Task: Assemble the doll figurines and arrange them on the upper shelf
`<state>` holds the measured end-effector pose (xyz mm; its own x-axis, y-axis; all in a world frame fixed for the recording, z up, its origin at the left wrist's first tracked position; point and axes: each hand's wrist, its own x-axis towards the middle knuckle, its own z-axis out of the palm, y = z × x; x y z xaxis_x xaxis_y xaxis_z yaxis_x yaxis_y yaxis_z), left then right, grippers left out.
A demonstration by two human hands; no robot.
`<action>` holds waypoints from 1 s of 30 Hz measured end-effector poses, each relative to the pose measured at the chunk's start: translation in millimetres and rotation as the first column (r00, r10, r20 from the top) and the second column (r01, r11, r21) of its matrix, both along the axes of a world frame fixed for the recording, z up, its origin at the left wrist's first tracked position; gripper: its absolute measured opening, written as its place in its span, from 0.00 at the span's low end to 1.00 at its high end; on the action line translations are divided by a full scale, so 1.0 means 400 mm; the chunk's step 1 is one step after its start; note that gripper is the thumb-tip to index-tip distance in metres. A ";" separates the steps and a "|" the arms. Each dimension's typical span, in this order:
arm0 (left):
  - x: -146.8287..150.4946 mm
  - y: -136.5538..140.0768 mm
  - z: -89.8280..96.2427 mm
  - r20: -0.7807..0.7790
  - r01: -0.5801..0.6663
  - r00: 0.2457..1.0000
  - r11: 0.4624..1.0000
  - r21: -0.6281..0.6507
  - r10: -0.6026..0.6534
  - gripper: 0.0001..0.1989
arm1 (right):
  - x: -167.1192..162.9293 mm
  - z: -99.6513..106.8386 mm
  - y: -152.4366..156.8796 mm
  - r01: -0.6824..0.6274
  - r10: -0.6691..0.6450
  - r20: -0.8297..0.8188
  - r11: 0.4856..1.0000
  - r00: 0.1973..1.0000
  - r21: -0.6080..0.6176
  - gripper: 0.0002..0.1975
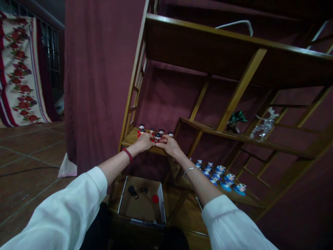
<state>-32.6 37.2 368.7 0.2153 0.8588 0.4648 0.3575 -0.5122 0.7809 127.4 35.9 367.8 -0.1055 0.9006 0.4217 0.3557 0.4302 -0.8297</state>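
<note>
Between my two hands, at the front of a small wooden shelf point(129, 138), is a small black-haired figurine point(157, 137) in red. My left hand point(144, 142) grips it from the left, fingertips closed against its side. From the right, the fingers of my right hand point(170, 144) pinch the same figurine. Its base is partly hidden by my fingers. Several similar figurines point(141, 127) stand behind and beside it on the shelf, one of them at the right point(170, 134).
Below stands an open cardboard box point(142, 205) holding a red disc point(155, 199) and small dark pieces point(132, 191). Several blue-and-white figurines point(226, 185) stand on a lower right shelf. A clear ornament point(265, 123) and a green one point(237, 119) occupy the middle shelf. A curtain point(96, 80) hangs left.
</note>
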 end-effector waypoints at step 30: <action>-0.030 -0.116 -0.051 -0.565 -0.044 0.719 0.837 0.546 0.406 0.26 | 0.001 0.002 0.107 0.069 -0.084 0.311 0.996 0.947 0.060 0.14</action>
